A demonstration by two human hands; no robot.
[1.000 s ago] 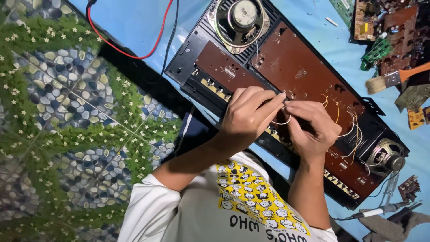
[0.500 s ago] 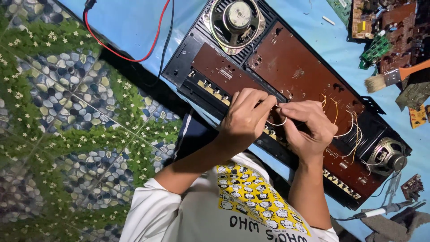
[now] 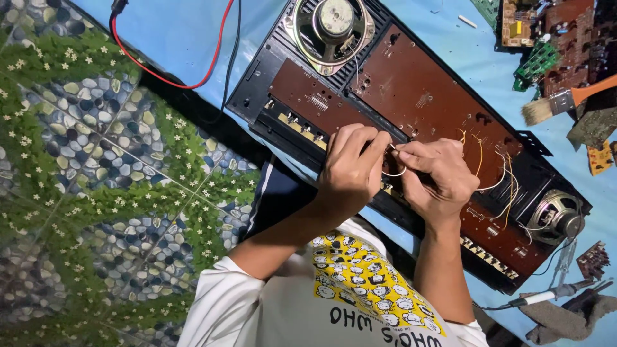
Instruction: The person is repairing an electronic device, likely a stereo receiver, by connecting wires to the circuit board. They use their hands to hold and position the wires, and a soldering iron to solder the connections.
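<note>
Shifted slightly lower in view since half a second ago, with both hands holding their pose. Opened black radio chassis [image 3: 270, 77] lying slantwise on a blue sheet [image 3: 180, 38], brown circuit board [image 3: 424, 90] exposed, large round speaker [image 3: 335, 26] at one end, small speaker [image 3: 558, 217] at the other. Left hand [image 3: 350, 170] curled, fingertips pinched on a thin white wire [image 3: 393, 172] looping just over the board's front edge. Right hand [image 3: 440, 173] likewise pinched, gripping the same wire's other end, fingertips nearly touching the left. Beyond, pebble-and-leaf patterned floor [image 3: 96, 180], red cable [image 3: 173, 74], paintbrush [image 3: 559, 103], loose boards [image 3: 546, 32], soldering iron [image 3: 546, 295].
</note>
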